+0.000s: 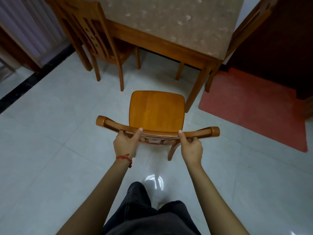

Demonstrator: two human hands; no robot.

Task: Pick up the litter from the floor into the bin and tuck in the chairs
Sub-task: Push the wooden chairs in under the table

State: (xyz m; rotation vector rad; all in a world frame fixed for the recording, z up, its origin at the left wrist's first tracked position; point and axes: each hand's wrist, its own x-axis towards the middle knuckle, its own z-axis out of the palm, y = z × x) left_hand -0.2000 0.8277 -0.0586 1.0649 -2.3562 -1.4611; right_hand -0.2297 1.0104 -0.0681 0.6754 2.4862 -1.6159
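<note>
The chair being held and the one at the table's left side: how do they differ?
The held chair stands out on the open floor, apart from the table; the left chair has its seat partly under the tabletop. Both hands, left hand and right hand, grip the held chair's top rail; nobody touches the left chair. Both are orange-brown wood.

We cannot see the fingers of the left hand (125,143) or the right hand (191,149), because they curl under the top rail of the chair (156,110). The chair's front legs hide under its seat. The table (171,22) and a second chair (94,34) are cut off at the top edge.
</note>
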